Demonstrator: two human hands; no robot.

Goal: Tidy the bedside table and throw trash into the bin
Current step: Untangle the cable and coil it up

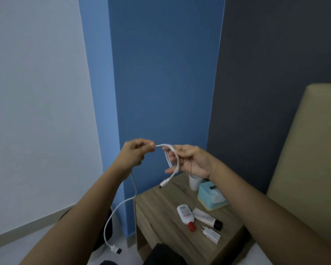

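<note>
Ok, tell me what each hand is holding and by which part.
Both hold the white cable: the left hand pinches it just beside the coil, the right hand has the coil looped round its fingers.

Cup (194, 183) behind tissue box (203, 190) on bedside table (161, 207), bottle (184, 214) left of tube (204, 217), plug (211, 234) in front of both

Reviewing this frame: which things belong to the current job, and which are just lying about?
In hand: white cable, pinched by left hand, looped in right hand.
Lying about on bedside table: cup, tissue box, bottle, tube, charger plug.
</note>
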